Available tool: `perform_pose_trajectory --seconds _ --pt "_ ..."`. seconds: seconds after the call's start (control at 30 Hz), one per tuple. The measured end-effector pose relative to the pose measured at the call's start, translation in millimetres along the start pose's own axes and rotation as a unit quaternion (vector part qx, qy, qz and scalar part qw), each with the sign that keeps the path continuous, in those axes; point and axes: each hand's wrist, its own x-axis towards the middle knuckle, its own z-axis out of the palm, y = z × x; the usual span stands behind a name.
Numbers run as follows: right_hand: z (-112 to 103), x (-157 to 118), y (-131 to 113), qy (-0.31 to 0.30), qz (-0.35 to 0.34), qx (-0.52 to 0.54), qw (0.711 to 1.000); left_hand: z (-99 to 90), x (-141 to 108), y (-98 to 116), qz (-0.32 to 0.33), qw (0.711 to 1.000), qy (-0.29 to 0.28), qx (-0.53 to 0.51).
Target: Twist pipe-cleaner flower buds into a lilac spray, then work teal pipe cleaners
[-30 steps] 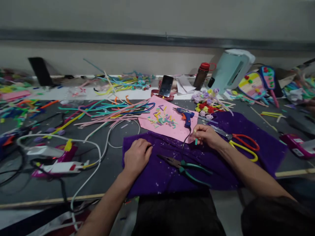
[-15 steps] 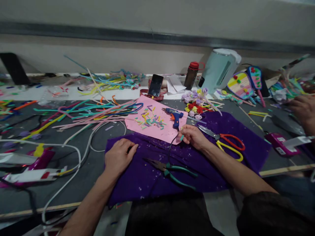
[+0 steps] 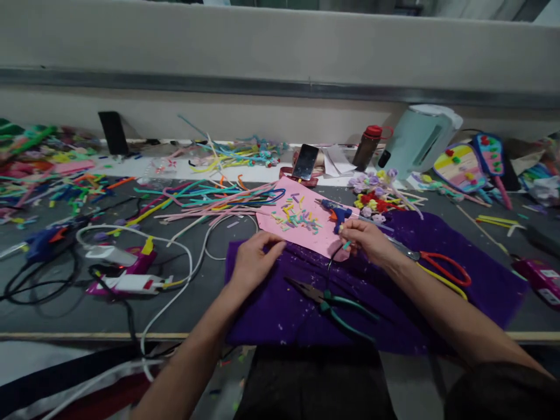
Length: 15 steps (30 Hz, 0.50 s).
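My right hand (image 3: pixel 366 238) pinches a small teal snippet of pipe cleaner (image 3: pixel 347 245) between its fingers. Just beside its fingertips is the handle of a blue glue gun (image 3: pixel 336 211), lying on a pink sheet (image 3: pixel 301 239). Cut pipe-cleaner pieces (image 3: pixel 297 217) in several colours are strewn over this sheet. On the purple cloth (image 3: pixel 271 315) rests my left hand (image 3: pixel 256 261), loosely bent, thumb apart, holding nothing visible. Between my forearms lie pliers (image 3: pixel 324 296) with green handles. Scissors (image 3: pixel 441 265) with red and yellow handles lie partly behind my right forearm.
Long pipe cleaners (image 3: pixel 210 201) spread left of the sheet. White cables (image 3: pixel 190 256) and a magenta power strip (image 3: pixel 142 262) lie on the left, near another glue gun (image 3: pixel 48 239). A phone (image 3: pixel 305 160), a bottle (image 3: pixel 368 149) and a kettle (image 3: pixel 422 140) stand along the back.
The camera view has swung left, so everything sits further right. My right hand is slightly closer to the glue gun's handle, still pinching the teal snippet. Another person's hand has left the view.
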Motion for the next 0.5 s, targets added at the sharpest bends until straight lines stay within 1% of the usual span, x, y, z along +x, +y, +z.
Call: perform_pose_trajectory --seconds 0.03,0.1,0.17,0.23,0.3,0.33,0.43,0.5 --pt "7.7 5.4 -4.9 -0.018 0.0 -0.019 1.0 5.6 5.3 5.4 -0.014 0.998 -0.013 -0.061" --pt "24.2 17.2 -11.7 -0.056 -0.01 -0.054 0.997 18.4 15.7 14.5 -0.05 0.979 -0.043 -0.194" --pt "39.7 28.7 -13.9 -0.091 -0.035 -0.082 0.992 29.7 24.5 19.0 -0.105 0.944 -0.063 -0.305" --pt "51.6 38.6 -11.8 -0.114 -0.063 -0.107 0.986 37.1 30.3 17.2 -0.134 0.913 -0.074 -0.378" --pt "58.9 46.0 -7.4 -0.123 -0.083 -0.138 0.979 40.8 32.8 10.2 -0.154 0.898 -0.063 -0.406" --pt "61.1 48.8 -4.9 -0.125 -0.09 -0.152 0.976 42.0 33.3 5.7 -0.162 0.896 -0.055 -0.409" --pt "64.6 54.3 1.4 -0.13 -0.114 -0.192 0.966 45.5 33.7 -7.5 -0.163 0.903 -0.04 -0.396" --pt "65.7 56.3 4.0 -0.122 -0.138 -0.22 0.958 48.1 34.4 -13.4 -0.156 0.908 -0.03 -0.387"
